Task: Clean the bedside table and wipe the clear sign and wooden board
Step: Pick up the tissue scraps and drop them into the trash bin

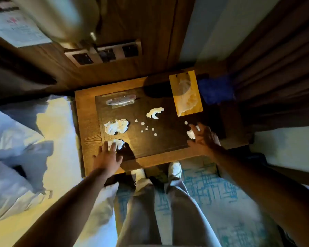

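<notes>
Bed [16, 139]: white bedding lies along the left edge, just beside the tabletop.
Left hand [108, 155]: fingers spread, palm down, at the near left corner; fingertips touch a crumpled tissue [117, 143], nothing gripped.
Tabletop [86, 125]: a wooden bedside surface with a darker inner panel.
Largest tissue [116, 126]: a crumpled white wad just beyond the left hand.
Clear sign [121, 101]: lies flat near the far left of the dark panel; its print is too blurred to read.
Curled tissue [154, 112]: sits near the middle, with small white scraps [147, 128] scattered just in front of it.
Wooden board [185, 93]: at the far right, carrying a pale smear, possibly a thin tissue.
Right hand [202, 135]: fingers splayed wide over the near right edge, against a small white wad [191, 134]; not closed on it.
Blue cloth [215, 89]: just right of the board.
</notes>
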Available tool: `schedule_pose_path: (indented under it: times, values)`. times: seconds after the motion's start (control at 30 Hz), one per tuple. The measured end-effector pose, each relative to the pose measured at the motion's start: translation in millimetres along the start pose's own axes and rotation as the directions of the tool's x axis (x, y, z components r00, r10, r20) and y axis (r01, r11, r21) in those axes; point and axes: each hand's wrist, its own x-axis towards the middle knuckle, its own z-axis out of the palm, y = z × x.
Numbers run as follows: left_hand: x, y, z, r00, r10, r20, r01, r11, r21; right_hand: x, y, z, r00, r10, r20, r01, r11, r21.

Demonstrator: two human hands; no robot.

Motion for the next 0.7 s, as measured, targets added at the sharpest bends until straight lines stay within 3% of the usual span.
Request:
schedule_pose_path:
  times: [0.1,0.2,0.43,0.53,0.7]
  values:
    - [35,3,15,0.996,-0.09,-0.015,0.089,0.994,-0.067,25,2,19,0.988,0.113,-0.11,-0.112,0.994,0.016]
    - [52,7,35,0.99,-0.108,-0.091,0.102,0.992,-0.071,36,9,42,0.983,0.118,-0.144,-0.119,0.993,0.002]
    - [67,4,52,0.974,-0.123,-0.19,0.09,0.981,-0.17,37,17,69,0.951,0.048,-0.306,0.025,0.973,0.231]
    - [66,3,37,0.943,-0.1,-0.317,0.021,0.969,-0.245,49,-5,57,0.926,0.024,-0.377,0.101,0.946,0.308]
    - [78,-13,8,0.854,0.022,-0.52,-0.099,0.988,-0.122,105,-71,23,0.844,-0.161,-0.512,0.332,0.906,0.262]
